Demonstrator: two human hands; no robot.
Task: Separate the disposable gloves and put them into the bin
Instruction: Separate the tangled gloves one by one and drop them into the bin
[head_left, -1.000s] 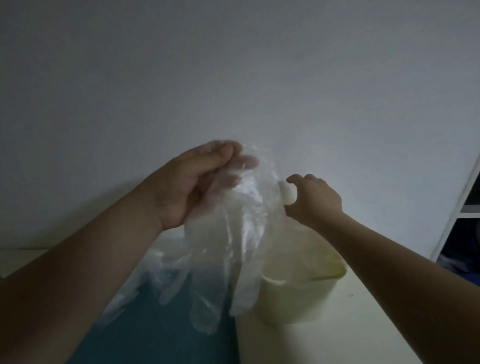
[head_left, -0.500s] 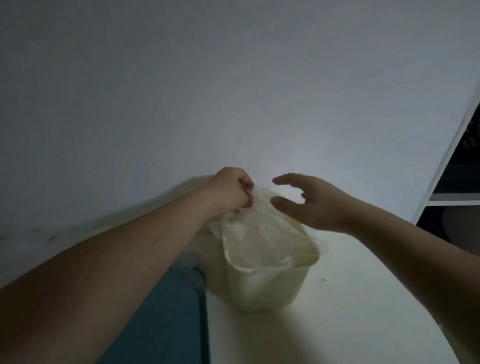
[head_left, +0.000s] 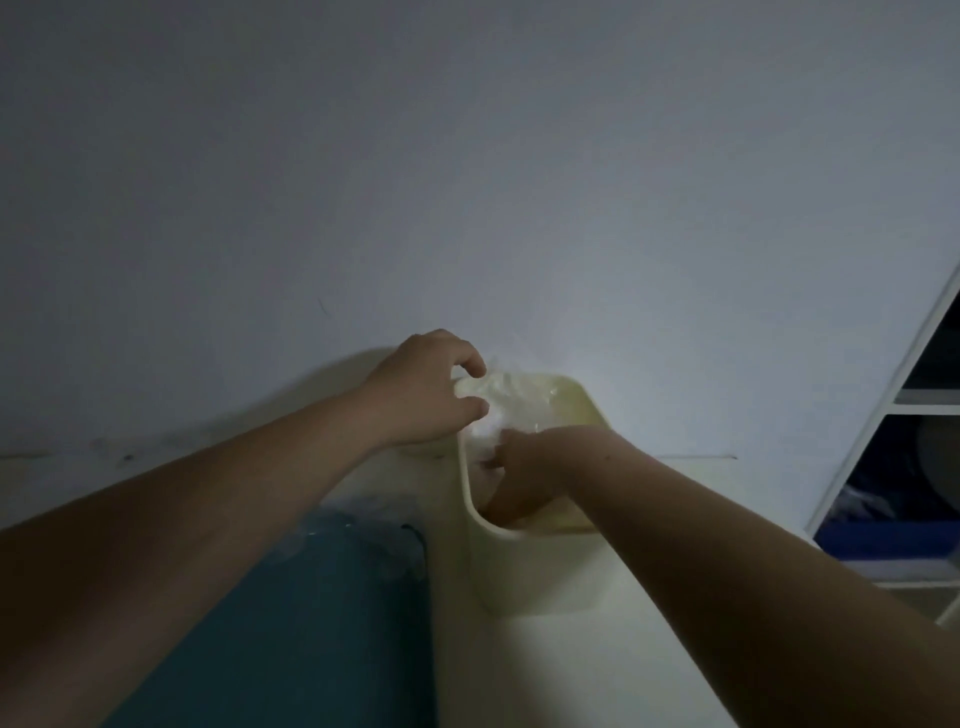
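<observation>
- A flat teal covering lay nearest, at lower left, with the pale white surface directly beside it on the right.
- The left forearm crossed above the teal covering. The right forearm crossed above the white surface.
- A loose heap of thin clear plastic gloves rested on the far end of the teal covering, just left of the bin.
- The cream rectangular plastic bin stood upright on the surface, with its far side near the wall.
- The right hand was lowered past the rim into the bin, fingers pointing down into the interior. In the dim light it could not be determined whether they held anything.
- A crumpled wad of clear disposable gloves occupied the far left part of the bin opening and touched the right hand.
- The left hand was positioned over the bin's far left corner. Its fingers were curled round the left edge of the wad, forefinger above and thumb below, with plastic between them.
- A plain grey-white wall stood behind the bin.
- A white open shelf unit stood at far right, with a blue item on a lower shelf.
</observation>
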